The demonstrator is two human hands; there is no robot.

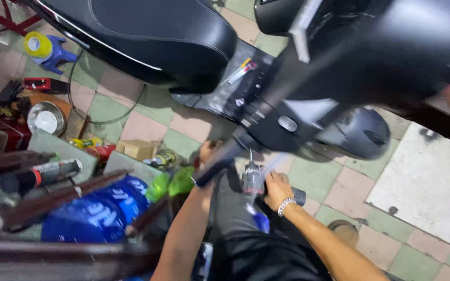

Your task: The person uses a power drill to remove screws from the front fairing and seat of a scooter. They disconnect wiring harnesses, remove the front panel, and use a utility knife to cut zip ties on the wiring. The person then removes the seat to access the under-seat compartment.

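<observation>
Under the scooter's edge point(308, 130), hands point(277, 188) grip a drill point(253, 179).

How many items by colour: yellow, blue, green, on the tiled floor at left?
Yellow: 1, tape roll on the stool
Blue: 2, small stool, big water jug
Green: 1, plastic piece beside the jug
Total: 4
Left hand holds a dark bar; right hand holds the drill.
</observation>
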